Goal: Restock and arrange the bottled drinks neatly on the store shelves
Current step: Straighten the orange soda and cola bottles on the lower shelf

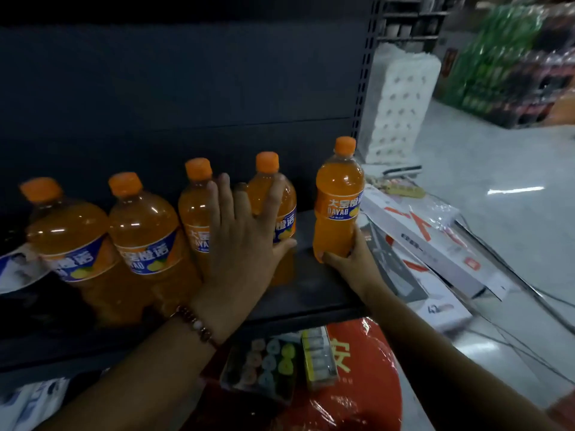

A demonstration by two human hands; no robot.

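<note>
The left hand [241, 241] lies flat with fingers spread on two orange bottles [273, 213] on the shelf [323, 293], while the right hand [348, 259] grips another orange bottle [337, 200] near its bottom.

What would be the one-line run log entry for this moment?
left hand: open, pressing fourth orange soda bottle | right hand: grips fifth bottle by base | shelf: four bottles in row
</note>
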